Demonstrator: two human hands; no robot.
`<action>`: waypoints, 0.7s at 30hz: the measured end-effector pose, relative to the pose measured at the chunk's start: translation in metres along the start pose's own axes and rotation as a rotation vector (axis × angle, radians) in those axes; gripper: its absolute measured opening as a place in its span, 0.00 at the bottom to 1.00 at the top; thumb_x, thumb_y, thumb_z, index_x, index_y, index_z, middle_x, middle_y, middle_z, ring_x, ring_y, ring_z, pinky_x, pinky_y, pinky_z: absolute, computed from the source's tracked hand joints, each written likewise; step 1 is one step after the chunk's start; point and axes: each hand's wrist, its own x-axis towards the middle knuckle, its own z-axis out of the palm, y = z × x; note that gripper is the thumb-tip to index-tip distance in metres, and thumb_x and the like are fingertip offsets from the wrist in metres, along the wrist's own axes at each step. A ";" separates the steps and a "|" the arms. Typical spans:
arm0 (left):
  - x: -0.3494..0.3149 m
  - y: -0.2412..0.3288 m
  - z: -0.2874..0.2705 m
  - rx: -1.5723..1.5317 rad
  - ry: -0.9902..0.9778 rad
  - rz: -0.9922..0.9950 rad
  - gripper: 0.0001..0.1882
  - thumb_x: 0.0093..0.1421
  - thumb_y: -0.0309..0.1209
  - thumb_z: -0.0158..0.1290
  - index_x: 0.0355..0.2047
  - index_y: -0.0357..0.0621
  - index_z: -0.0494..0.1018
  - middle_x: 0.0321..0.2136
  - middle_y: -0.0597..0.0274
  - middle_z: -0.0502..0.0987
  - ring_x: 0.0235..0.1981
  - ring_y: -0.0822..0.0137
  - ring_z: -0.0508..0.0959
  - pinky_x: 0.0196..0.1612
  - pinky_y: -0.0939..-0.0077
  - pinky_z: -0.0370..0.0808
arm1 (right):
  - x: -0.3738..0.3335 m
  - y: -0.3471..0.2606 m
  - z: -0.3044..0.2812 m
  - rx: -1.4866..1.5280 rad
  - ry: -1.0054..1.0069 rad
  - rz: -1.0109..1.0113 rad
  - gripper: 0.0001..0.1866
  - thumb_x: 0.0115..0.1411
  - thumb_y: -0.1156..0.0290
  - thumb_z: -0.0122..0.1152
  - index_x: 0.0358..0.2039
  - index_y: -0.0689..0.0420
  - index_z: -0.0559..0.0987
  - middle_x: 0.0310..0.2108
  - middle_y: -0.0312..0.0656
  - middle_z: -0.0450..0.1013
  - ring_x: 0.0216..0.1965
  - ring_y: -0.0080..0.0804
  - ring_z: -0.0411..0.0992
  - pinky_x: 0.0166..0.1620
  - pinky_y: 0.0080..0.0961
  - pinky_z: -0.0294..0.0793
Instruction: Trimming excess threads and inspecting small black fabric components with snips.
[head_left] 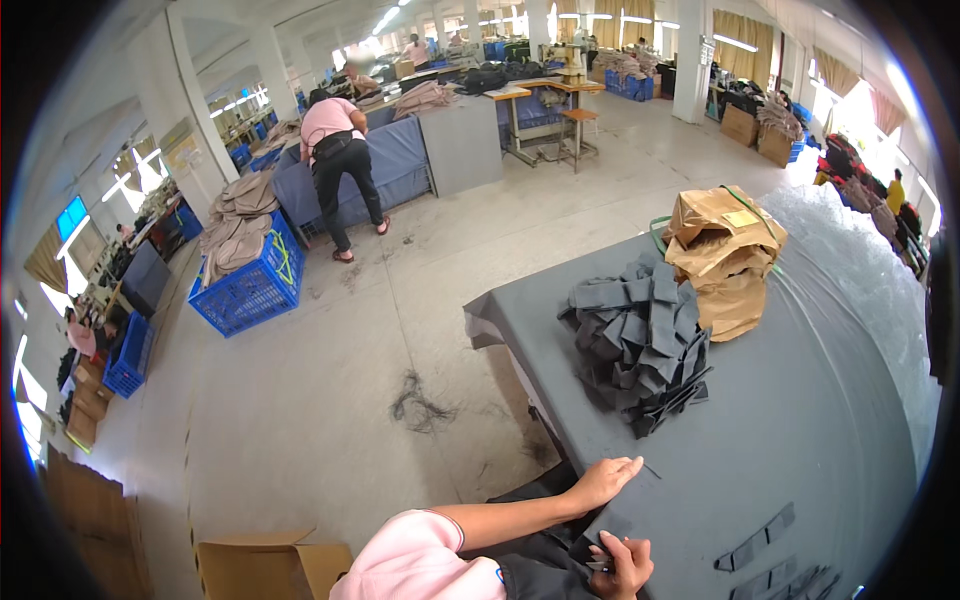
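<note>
My left hand (606,484) rests at the near edge of the grey-covered table, its fingers stretched out. A thin dark strip (652,472) lies just past the fingertips. Closer to me, my right hand (626,570) is closed, with the fingers curled round something small that I cannot make out. A piece of dark cloth (590,540) shows at the table edge between the hands. Beyond them lies a heap of dark grey fabric pieces (640,335). Several flat dark strips (757,538) lie to the right of my right hand.
The grey table (800,420) carries a crumpled brown paper bag (728,250) behind the heap, with clear plastic sheeting (850,260) beside it. An open cardboard box (250,570) stands lower left. A blue crate (248,292) and a bending person (338,150) are farther off.
</note>
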 end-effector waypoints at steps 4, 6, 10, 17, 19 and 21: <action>0.003 0.016 0.005 0.059 -0.154 0.125 0.21 0.65 0.44 0.47 0.32 0.33 0.72 0.38 0.61 0.76 0.33 0.76 0.69 0.38 0.80 0.69 | 0.003 0.006 -0.005 -0.110 0.197 -0.052 0.16 0.44 0.83 0.63 0.35 0.55 0.82 0.24 0.41 0.68 0.22 0.33 0.66 0.24 0.27 0.70; 0.016 0.008 -0.004 0.455 -0.256 0.344 0.21 0.64 0.45 0.47 0.36 0.35 0.70 0.52 0.57 0.70 0.37 0.73 0.72 0.37 0.76 0.71 | 0.003 0.008 -0.007 -0.032 0.223 0.163 0.12 0.47 0.82 0.63 0.33 0.56 0.82 0.25 0.41 0.67 0.24 0.31 0.66 0.25 0.27 0.70; 0.003 0.001 0.002 -0.112 -0.218 -0.179 0.28 0.63 0.55 0.42 0.51 0.44 0.64 0.66 0.54 0.43 0.50 0.65 0.71 0.45 0.69 0.72 | 0.005 0.015 -0.016 0.097 0.241 0.444 0.03 0.55 0.76 0.60 0.31 0.58 0.80 0.31 0.40 0.65 0.28 0.29 0.65 0.29 0.23 0.69; -0.021 0.002 0.004 0.336 -0.501 0.315 0.29 0.61 0.51 0.49 0.56 0.47 0.64 0.66 0.55 0.43 0.67 0.59 0.46 0.63 0.63 0.51 | -0.025 0.053 0.012 0.460 0.333 0.716 0.10 0.59 0.70 0.59 0.30 0.64 0.72 0.26 0.31 0.59 0.21 0.16 0.57 0.22 0.13 0.56; -0.018 0.000 0.004 0.250 -0.566 0.335 0.26 0.60 0.47 0.51 0.53 0.45 0.66 0.62 0.55 0.52 0.64 0.60 0.52 0.62 0.64 0.54 | -0.023 0.054 0.017 0.501 0.425 0.673 0.10 0.60 0.71 0.59 0.28 0.63 0.70 0.26 0.31 0.59 0.21 0.14 0.57 0.21 0.13 0.56; -0.015 0.000 0.004 0.164 -0.630 0.354 0.23 0.60 0.43 0.54 0.50 0.43 0.68 0.59 0.55 0.60 0.61 0.61 0.59 0.61 0.66 0.56 | -0.018 0.050 0.013 0.535 0.404 0.735 0.10 0.60 0.72 0.58 0.26 0.62 0.69 0.25 0.31 0.59 0.21 0.14 0.57 0.21 0.13 0.56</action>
